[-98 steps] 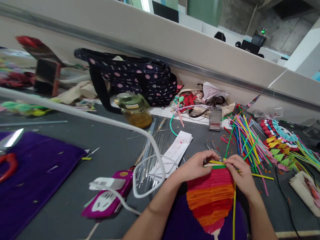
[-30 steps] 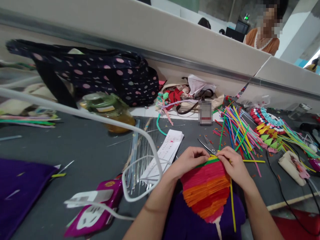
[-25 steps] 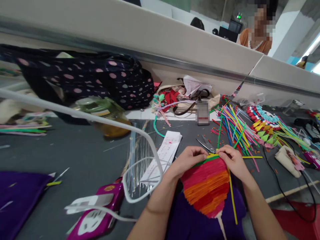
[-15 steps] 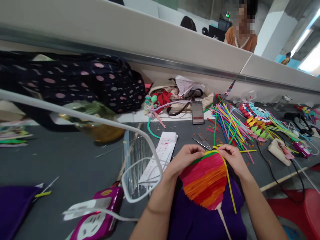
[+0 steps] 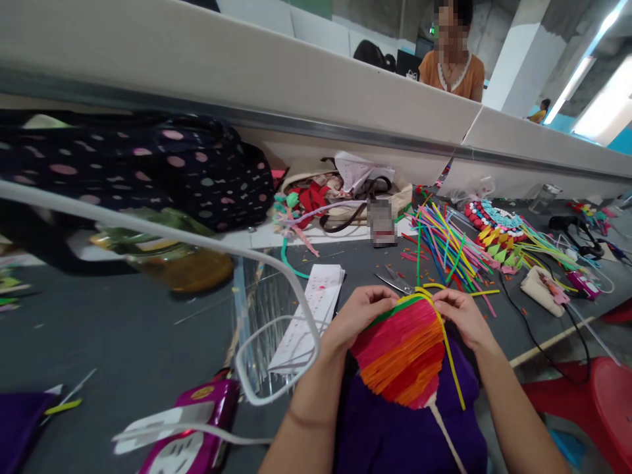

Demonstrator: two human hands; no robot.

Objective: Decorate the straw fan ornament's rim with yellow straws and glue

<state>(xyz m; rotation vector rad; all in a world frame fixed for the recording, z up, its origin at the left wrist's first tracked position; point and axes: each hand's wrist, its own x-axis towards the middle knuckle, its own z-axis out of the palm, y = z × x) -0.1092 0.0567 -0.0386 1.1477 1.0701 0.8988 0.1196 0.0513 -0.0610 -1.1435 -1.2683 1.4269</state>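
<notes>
Between my hands is a leaf-shaped hand fan (image 5: 397, 355) striped in pink, orange and red, with a green band along its top edge. Its thin pale handle (image 5: 444, 428) points down over purple cloth (image 5: 409, 434). My left hand (image 5: 368, 313) pinches the fan's upper left edge between thumb and fingers. At the upper right edge, my right hand (image 5: 461, 315) pinches a yellow pipe cleaner (image 5: 453, 368). That pipe cleaner lies along the top and hangs down past the right side. Just beyond the fan's top lie scissors (image 5: 395, 283).
Colourful pipe cleaners (image 5: 449, 243) are heaped behind my right hand. A white wire frame (image 5: 296, 276) arches left of my forearm, over a folded paper (image 5: 311, 316). A purple box (image 5: 192, 428), a jar (image 5: 182, 257) and a dotted bag (image 5: 197, 164) stand left. A person (image 5: 451, 66) is beyond the partition.
The view has swung slightly, so the surroundings sit a little further left. More of the yellow strip shows at the fan's top between my hands. Both hands keep nearly the same places.
</notes>
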